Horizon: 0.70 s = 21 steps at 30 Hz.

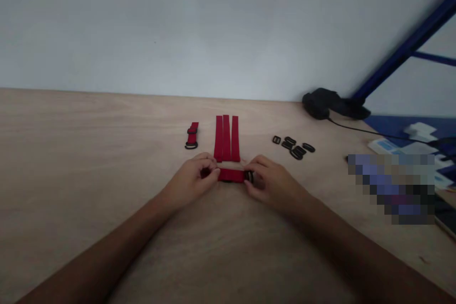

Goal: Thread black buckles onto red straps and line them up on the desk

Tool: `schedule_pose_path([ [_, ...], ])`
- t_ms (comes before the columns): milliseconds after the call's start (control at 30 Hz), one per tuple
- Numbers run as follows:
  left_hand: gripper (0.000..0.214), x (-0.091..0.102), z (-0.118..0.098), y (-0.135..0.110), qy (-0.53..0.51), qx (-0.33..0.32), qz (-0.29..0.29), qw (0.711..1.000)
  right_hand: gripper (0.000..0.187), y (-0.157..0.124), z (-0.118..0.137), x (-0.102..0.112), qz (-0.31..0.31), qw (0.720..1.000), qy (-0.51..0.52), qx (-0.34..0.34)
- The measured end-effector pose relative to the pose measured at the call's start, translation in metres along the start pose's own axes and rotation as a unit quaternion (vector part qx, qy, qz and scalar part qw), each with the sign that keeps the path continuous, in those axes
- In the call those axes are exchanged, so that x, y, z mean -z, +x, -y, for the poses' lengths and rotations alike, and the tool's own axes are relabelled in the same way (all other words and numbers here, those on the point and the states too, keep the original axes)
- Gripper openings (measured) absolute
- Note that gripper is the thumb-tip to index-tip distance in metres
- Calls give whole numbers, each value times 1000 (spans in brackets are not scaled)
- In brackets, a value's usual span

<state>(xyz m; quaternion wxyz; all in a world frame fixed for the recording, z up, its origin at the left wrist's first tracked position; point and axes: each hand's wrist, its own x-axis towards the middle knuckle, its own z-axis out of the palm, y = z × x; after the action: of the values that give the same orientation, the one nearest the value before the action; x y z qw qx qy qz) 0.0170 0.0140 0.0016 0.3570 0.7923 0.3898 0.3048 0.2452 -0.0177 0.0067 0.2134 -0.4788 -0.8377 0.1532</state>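
Note:
A red webbing strap (231, 175) is stretched sideways between my two hands, just above the table. My left hand (194, 175) pinches its left end between thumb and fingers. At the other end, my right hand (269, 178) grips a black buckle (250, 176) that sits on the strap; the fingers partly cover it. Beyond my hands lie three flat red straps (226, 137), side by side and pointing away from me. To their left rests a short red strap fitted with black hardware (192, 136), an open hook at its near end.
Several loose black buckles (295, 147) lie right of the straps. A black device with a cable (329, 103) stands at the back right near a blue metal frame (399, 52). White and blue items (420, 133) and a pixelated patch fill the right side. A pale wall bounds the wooden table (89, 152).

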Motion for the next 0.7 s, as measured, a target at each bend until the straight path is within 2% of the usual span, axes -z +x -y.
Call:
schedule_pose_path([
  [167,21,-6,-1,0,6,-31,38,999,32,2,5,-6,-46,996,-18,75],
  [267,19,-10,-1,0,22,-52,44,997,21,5,5,-11,-34,994,-13,99],
  [333,16,-11,-1,0,42,-61,51,996,9,7,3,-12,-22,995,-14,92],
  [367,14,-11,-2,-1,51,-64,54,995,8,7,2,-13,-18,996,-14,88],
  [433,16,-11,-3,-1,67,-70,58,994,13,8,-2,-13,-17,997,-8,76],
  [567,37,-12,-2,0,89,-77,79,990,24,8,-5,-14,-25,998,9,57],
  [700,26,-14,2,1,101,-64,85,989,17,8,-5,-16,-11,999,-5,37],
])
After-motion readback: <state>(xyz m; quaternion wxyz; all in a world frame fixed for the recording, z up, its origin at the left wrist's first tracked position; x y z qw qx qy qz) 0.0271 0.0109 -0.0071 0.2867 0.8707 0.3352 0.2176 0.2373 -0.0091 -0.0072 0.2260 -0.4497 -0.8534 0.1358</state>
